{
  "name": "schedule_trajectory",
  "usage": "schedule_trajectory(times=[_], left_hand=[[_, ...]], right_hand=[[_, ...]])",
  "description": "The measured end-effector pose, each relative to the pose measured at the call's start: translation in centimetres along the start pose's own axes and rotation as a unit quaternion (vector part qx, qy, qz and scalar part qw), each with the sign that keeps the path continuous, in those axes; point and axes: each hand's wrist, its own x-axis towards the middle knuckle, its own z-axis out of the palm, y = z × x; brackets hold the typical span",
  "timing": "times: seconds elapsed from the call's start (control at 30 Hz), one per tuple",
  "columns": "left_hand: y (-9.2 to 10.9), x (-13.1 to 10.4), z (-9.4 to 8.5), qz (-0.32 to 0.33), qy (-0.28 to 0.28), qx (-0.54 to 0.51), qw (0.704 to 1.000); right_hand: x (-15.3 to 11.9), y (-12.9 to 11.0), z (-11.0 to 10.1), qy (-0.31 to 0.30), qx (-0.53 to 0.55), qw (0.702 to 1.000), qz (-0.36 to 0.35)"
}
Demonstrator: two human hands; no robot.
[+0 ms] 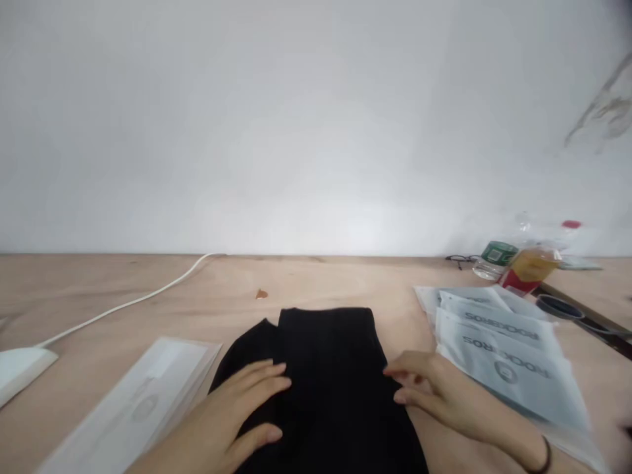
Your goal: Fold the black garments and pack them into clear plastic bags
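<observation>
A black folded cloth garment [330, 382] lies on the table in front of me, its lower part cut off by the bottom of the view. My left hand [241, 415] rests on its left side with fingers stretched out and thumb apart. At the garment's right edge is my right hand [434, 388], index finger and thumb separated, their tips touching the border of the cloth. The other fingers of that hand are partly hidden and look curled. I see nothing gripped in either hand.
Left of the garment lies a stack of clear plastic bags [133, 408]. Several printed bags with grey contents [508, 355] overlap on the right. Behind them are two bottles [530, 266], glasses [461, 259] and black-handled scissors [560, 307]. A white cable [143, 298] crosses the left.
</observation>
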Motion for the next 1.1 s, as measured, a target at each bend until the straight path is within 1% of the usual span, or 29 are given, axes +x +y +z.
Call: schedule_trajectory(times=[0.07, 0.13, 0.2, 0.27, 0.33, 0.37, 0.4, 0.43, 0.47, 0.5, 0.53, 0.57, 0.63, 0.67, 0.7, 0.73, 0.77, 0.8, 0.83, 0.9, 0.97, 1.03, 1.1], left_hand=[[-0.9, -0.6, 1.1, -0.009, 0.017, 0.008, 1.0], [-2.0, 0.5, 1.7, -0.02, 0.052, 0.001, 0.998], [-3.0, 3.0, 1.5, -0.042, 0.113, -0.031, 0.992], [-3.6, 6.4, 0.9, -0.066, 0.158, -0.068, 0.983], [-4.1, 9.7, 0.2, -0.078, 0.155, -0.094, 0.98], [-4.3, 10.9, -0.1, -0.079, 0.146, -0.105, 0.981], [-4.3, 11.7, -0.3, -0.077, 0.139, -0.116, 0.98], [-4.3, 11.8, -0.5, -0.073, 0.137, -0.127, 0.98], [-4.2, 11.3, -0.7, -0.067, 0.138, -0.135, 0.979], [-4.0, 10.3, -0.9, -0.059, 0.141, -0.143, 0.978], [-3.7, 8.9, -1.1, -0.044, 0.135, -0.144, 0.979], [-3.3, 7.2, -1.3, -0.023, 0.118, -0.136, 0.983], [-2.5, 4.2, -1.7, 0.024, 0.057, -0.094, 0.994], [-2.2, 3.2, -1.8, 0.041, 0.03, -0.066, 0.997], [-1.9, 2.8, -1.9, 0.05, 0.016, -0.037, 0.998], [-1.8, 3.0, -1.9, 0.045, 0.017, -0.01, 0.999], [-1.8, 3.7, -1.9, 0.029, 0.029, 0.011, 0.999], [-1.9, 4.7, -1.8, 0.012, 0.041, 0.03, 0.999], [-2.0, 6.0, -1.9, -0.004, 0.045, 0.045, 0.998], [-2.5, 8.6, -2.1, -0.02, 0.019, 0.06, 0.998], [-2.7, 10.2, -2.7, -0.015, -0.013, 0.058, 0.998], [-2.4, 10.3, -3.5, -0.004, -0.011, 0.059, 0.998], [-1.4, 8.9, -4.2, 0.008, 0.017, 0.066, 0.998]], right_hand=[[-0.1, 0.2, 0.8, 0.028, -0.015, 0.999, -0.038], [1.2, 0.8, 1.4, 0.054, -0.035, 0.996, -0.065], [3.7, 1.7, 1.7, 0.12, -0.032, 0.991, -0.059], [6.6, 2.6, 1.7, 0.178, -0.006, 0.984, -0.03], [9.2, 3.1, 1.5, 0.188, 0.019, 0.982, 0.002], [10.2, 3.1, 1.4, 0.183, 0.027, 0.983, 0.011], [10.7, 3.0, 1.3, 0.182, 0.03, 0.983, 0.013], [10.7, 2.8, 1.2, 0.187, 0.031, 0.982, 0.011], [10.2, 2.5, 1.0, 0.199, 0.034, 0.979, 0.009], [9.4, 2.0, 0.9, 0.21, 0.034, 0.977, 0.001], [8.2, 1.5, 0.7, 0.207, 0.028, 0.978, -0.018], [6.9, 0.9, 0.6, 0.183, 0.016, 0.982, -0.046], [4.6, -0.1, 0.6, 0.091, -0.014, 0.99, -0.11], [3.8, -0.4, 0.6, 0.053, -0.029, 0.99, -0.127], [3.5, -0.7, 0.7, 0.037, -0.041, 0.99, -0.127], [3.5, -0.8, 0.8, 0.046, -0.047, 0.991, -0.113], [4.0, -0.7, 0.9, 0.068, -0.05, 0.992, -0.091], [4.7, -0.6, 1.0, 0.085, -0.053, 0.993, -0.068], [5.6, -0.5, 1.0, 0.087, -0.055, 0.993, -0.05], [7.3, -0.2, 0.9, 0.049, -0.058, 0.997, -0.031], [8.4, -0.3, 0.5, 0.021, -0.068, 0.997, -0.024], [8.4, -0.9, -0.1, 0.038, -0.081, 0.996, -0.024], [7.2, -1.5, -0.7, 0.076, -0.093, 0.992, -0.027]])
